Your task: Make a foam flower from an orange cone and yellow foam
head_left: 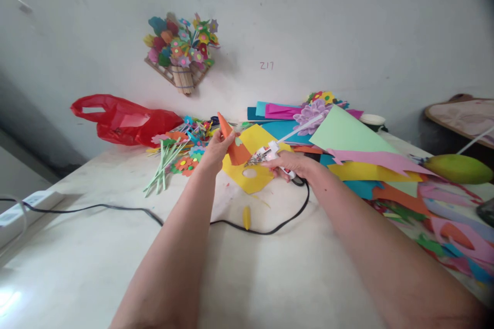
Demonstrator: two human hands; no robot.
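My left hand (219, 148) grips a rolled orange cone (238, 152) of craft foam or paper, its tip pointing up and to the left. In my right hand (287, 163) is a white hot glue gun (268, 151) with a long glue stick (304, 127) sticking out of its back. The gun's nozzle points left, close to the cone's lower edge; whether they touch I cannot tell. Beneath both lies a yellow sheet (250, 182) with a round hole near its front. A small rolled yellow piece (246, 217) rests nearer to me on the table.
Black cord (270, 232) crosses the table toward a power strip (29, 211) at left. Green stems (162, 164), paper flowers (186, 165) and a red plastic bag (127, 121) lie left. Coloured sheets (355, 133) and scraps pile up right, beside a yellow-green balloon (459, 168). A flower basket (182, 79) hangs on the wall.
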